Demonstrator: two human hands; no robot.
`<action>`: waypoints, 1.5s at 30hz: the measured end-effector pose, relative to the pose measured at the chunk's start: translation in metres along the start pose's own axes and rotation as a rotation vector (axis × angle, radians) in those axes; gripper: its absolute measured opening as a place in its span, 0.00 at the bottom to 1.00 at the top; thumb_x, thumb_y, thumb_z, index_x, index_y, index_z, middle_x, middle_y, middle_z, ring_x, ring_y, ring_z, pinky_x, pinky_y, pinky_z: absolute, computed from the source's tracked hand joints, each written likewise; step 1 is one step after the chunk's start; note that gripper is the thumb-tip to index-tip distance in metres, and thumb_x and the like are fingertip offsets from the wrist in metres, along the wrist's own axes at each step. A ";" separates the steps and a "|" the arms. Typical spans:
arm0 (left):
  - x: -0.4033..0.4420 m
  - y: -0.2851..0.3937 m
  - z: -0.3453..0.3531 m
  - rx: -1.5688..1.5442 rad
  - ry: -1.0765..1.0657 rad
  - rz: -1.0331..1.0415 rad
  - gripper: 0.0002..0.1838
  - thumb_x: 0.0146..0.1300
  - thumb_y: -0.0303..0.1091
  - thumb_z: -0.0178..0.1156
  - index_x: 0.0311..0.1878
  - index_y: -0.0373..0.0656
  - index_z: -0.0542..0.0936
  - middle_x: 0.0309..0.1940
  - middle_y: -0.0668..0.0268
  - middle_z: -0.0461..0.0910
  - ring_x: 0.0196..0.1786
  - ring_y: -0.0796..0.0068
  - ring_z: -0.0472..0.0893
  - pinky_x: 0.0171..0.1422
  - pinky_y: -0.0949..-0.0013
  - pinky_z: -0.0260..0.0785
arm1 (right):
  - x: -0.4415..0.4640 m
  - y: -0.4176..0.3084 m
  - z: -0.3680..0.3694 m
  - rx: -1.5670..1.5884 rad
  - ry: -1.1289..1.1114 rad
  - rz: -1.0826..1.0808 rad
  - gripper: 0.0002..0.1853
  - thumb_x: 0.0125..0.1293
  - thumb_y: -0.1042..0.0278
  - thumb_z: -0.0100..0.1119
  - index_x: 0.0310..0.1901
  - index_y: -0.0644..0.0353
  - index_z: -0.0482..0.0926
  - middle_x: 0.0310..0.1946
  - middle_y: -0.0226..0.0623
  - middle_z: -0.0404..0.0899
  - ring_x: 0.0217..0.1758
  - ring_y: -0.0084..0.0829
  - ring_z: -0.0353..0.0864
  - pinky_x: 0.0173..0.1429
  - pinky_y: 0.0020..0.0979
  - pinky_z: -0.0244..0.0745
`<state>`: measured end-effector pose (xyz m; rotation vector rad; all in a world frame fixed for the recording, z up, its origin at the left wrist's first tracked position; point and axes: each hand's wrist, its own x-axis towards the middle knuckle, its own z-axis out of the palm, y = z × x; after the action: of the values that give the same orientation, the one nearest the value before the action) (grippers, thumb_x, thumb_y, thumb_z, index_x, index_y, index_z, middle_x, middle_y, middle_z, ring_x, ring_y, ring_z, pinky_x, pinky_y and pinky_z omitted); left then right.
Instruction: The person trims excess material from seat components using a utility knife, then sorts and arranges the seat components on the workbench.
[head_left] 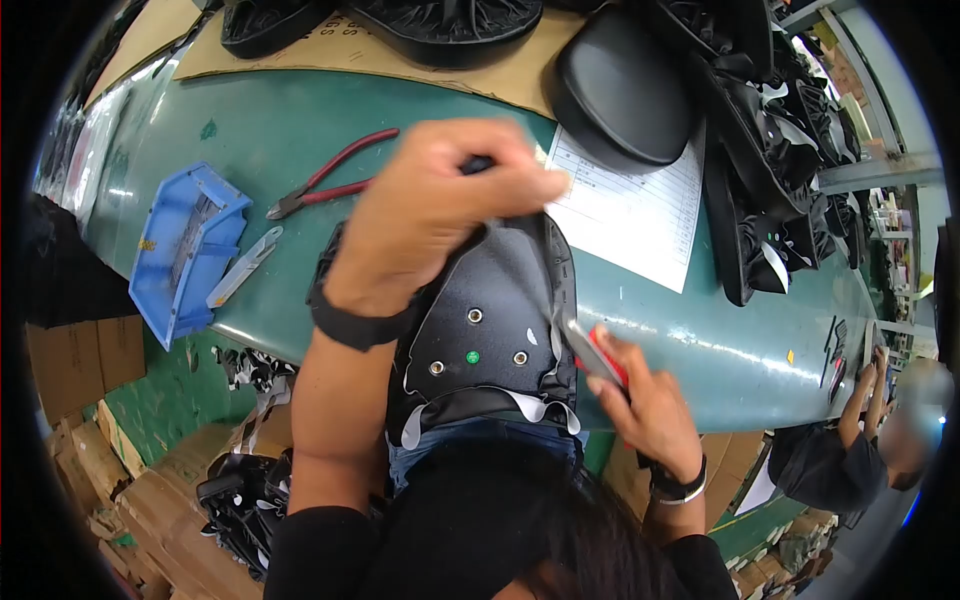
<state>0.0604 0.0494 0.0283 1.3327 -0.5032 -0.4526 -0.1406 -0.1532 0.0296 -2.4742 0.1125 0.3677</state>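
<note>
1. Black eyeletted shell [480, 290]: left hand [435, 205] fisted above its far end, whether around something, I can't tell.
2. Right hand [648, 405] grips the red-handled cutter [593, 352] by the rim; short, shallow strokes look wisest.
3. Shell straddles the green table [700, 370] edge: best steady it there.

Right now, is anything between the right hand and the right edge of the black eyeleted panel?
Only what the right hand holds: apparently a red-and-grey utility knife, its tip at that edge of the black eyeleted panel. Nothing else visible intervenes; the left hand is over the far end.
</note>
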 end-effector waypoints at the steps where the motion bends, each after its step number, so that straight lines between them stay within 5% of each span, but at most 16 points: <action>1: -0.003 -0.001 -0.003 -0.160 0.032 0.097 0.14 0.57 0.30 0.65 0.19 0.43 0.72 0.34 0.64 0.77 0.33 0.76 0.75 0.41 0.75 0.70 | -0.007 0.003 0.001 0.003 0.003 0.004 0.26 0.65 0.64 0.60 0.65 0.50 0.69 0.24 0.48 0.79 0.25 0.53 0.77 0.31 0.48 0.70; 4: -0.011 -0.002 0.029 -0.603 0.133 0.271 0.14 0.56 0.30 0.64 0.18 0.44 0.70 0.36 0.60 0.75 0.34 0.71 0.78 0.36 0.73 0.72 | -0.019 0.014 0.000 -0.044 0.042 -0.122 0.25 0.63 0.63 0.61 0.64 0.45 0.72 0.29 0.39 0.82 0.27 0.47 0.79 0.30 0.44 0.71; 5: -0.016 -0.006 0.016 -0.521 -0.177 0.022 0.10 0.59 0.31 0.61 0.23 0.42 0.74 0.34 0.62 0.77 0.36 0.70 0.80 0.32 0.72 0.72 | -0.015 0.015 -0.007 -0.040 0.043 -0.119 0.25 0.63 0.63 0.61 0.64 0.45 0.72 0.29 0.39 0.82 0.27 0.47 0.79 0.30 0.44 0.71; 7: -0.021 0.007 0.029 0.298 -0.445 -0.123 0.09 0.62 0.35 0.60 0.30 0.41 0.77 0.30 0.63 0.78 0.35 0.67 0.81 0.31 0.67 0.71 | -0.005 0.013 -0.025 -0.261 -0.061 -0.158 0.25 0.64 0.60 0.60 0.64 0.39 0.72 0.24 0.35 0.80 0.23 0.44 0.78 0.27 0.41 0.69; 9: -0.043 -0.002 0.040 1.206 -0.478 0.218 0.11 0.59 0.39 0.64 0.36 0.41 0.78 0.25 0.65 0.77 0.30 0.66 0.79 0.30 0.63 0.67 | 0.000 0.012 -0.031 -0.280 -0.051 -0.175 0.25 0.65 0.59 0.59 0.64 0.36 0.71 0.20 0.32 0.76 0.21 0.43 0.77 0.26 0.40 0.67; 10: -0.048 0.001 0.047 1.226 -0.542 0.141 0.13 0.54 0.42 0.67 0.31 0.43 0.79 0.25 0.65 0.75 0.34 0.65 0.76 0.38 0.61 0.65 | 0.002 0.010 -0.034 -0.275 -0.074 -0.169 0.25 0.65 0.59 0.58 0.65 0.36 0.71 0.21 0.33 0.77 0.22 0.43 0.77 0.26 0.39 0.68; 17: -0.030 -0.033 0.046 0.547 -0.464 0.204 0.12 0.57 0.37 0.66 0.22 0.44 0.79 0.24 0.69 0.71 0.43 0.69 0.73 0.54 0.64 0.58 | -0.036 0.006 0.000 -0.113 -0.025 -0.031 0.27 0.63 0.63 0.62 0.65 0.47 0.70 0.28 0.41 0.83 0.27 0.48 0.80 0.30 0.42 0.71; 23: -0.035 -0.010 0.038 -0.488 -0.285 -0.409 0.16 0.62 0.34 0.63 0.21 0.39 0.74 0.38 0.62 0.76 0.43 0.70 0.79 0.44 0.70 0.68 | -0.055 0.011 -0.002 -0.226 0.141 -0.138 0.27 0.61 0.65 0.64 0.63 0.48 0.73 0.28 0.42 0.80 0.26 0.47 0.79 0.31 0.42 0.72; 25: -0.029 -0.013 0.047 0.066 -0.417 -0.136 0.12 0.63 0.36 0.62 0.27 0.39 0.79 0.36 0.60 0.78 0.35 0.73 0.80 0.33 0.70 0.67 | -0.041 0.013 -0.013 -0.266 0.038 -0.032 0.27 0.61 0.64 0.64 0.63 0.44 0.73 0.24 0.39 0.77 0.23 0.46 0.77 0.28 0.42 0.70; 27: -0.034 -0.006 0.051 0.904 -0.466 0.003 0.11 0.60 0.38 0.63 0.27 0.42 0.81 0.29 0.65 0.77 0.38 0.71 0.77 0.41 0.67 0.64 | -0.026 0.016 -0.023 -0.266 0.047 -0.072 0.26 0.62 0.63 0.63 0.63 0.40 0.73 0.22 0.37 0.76 0.20 0.44 0.76 0.26 0.42 0.67; 30: -0.040 -0.021 0.065 1.271 -0.499 0.393 0.09 0.54 0.37 0.63 0.22 0.45 0.79 0.22 0.70 0.72 0.37 0.70 0.72 0.47 0.65 0.57 | -0.012 0.013 -0.035 -0.318 -0.006 -0.085 0.25 0.64 0.61 0.60 0.64 0.39 0.72 0.20 0.38 0.76 0.20 0.46 0.75 0.26 0.41 0.66; 37: -0.016 -0.036 0.054 0.518 -0.455 0.044 0.13 0.51 0.35 0.61 0.15 0.45 0.72 0.17 0.73 0.66 0.29 0.79 0.67 0.44 0.68 0.53 | -0.032 0.003 0.001 -0.154 0.127 -0.071 0.26 0.61 0.67 0.63 0.63 0.53 0.73 0.23 0.39 0.79 0.23 0.47 0.77 0.30 0.42 0.69; 38: -0.014 -0.026 0.045 -0.286 -0.212 -0.459 0.15 0.53 0.35 0.62 0.15 0.44 0.71 0.18 0.74 0.65 0.26 0.83 0.64 0.37 0.74 0.52 | -0.036 0.002 0.007 -0.126 0.177 -0.079 0.26 0.61 0.69 0.64 0.62 0.56 0.73 0.24 0.39 0.80 0.24 0.46 0.77 0.31 0.42 0.69; 39: -0.006 -0.028 0.030 -0.537 -0.141 -0.358 0.15 0.55 0.34 0.63 0.16 0.43 0.72 0.19 0.72 0.69 0.27 0.84 0.67 0.33 0.78 0.54 | -0.041 0.000 0.012 -0.100 0.219 -0.079 0.26 0.60 0.70 0.64 0.62 0.58 0.73 0.25 0.40 0.80 0.24 0.46 0.77 0.32 0.43 0.70; 42: -0.010 -0.022 0.038 -0.309 -0.144 -0.444 0.14 0.56 0.30 0.62 0.17 0.41 0.72 0.22 0.71 0.71 0.32 0.84 0.73 0.40 0.78 0.61 | -0.034 -0.001 0.009 -0.142 0.219 -0.029 0.26 0.61 0.68 0.63 0.62 0.53 0.73 0.24 0.39 0.79 0.23 0.46 0.77 0.29 0.42 0.68; 45: 0.003 -0.013 0.038 0.115 -0.214 0.118 0.10 0.55 0.27 0.61 0.20 0.39 0.73 0.27 0.69 0.75 0.32 0.84 0.76 0.40 0.77 0.66 | -0.011 0.002 -0.007 -0.253 0.209 -0.036 0.25 0.63 0.65 0.62 0.63 0.49 0.73 0.21 0.38 0.76 0.20 0.45 0.76 0.26 0.42 0.66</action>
<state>0.0402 0.0156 0.0220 1.3631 -0.7915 -0.4765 -0.1498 -0.1589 0.0375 -2.7560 0.1140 0.1118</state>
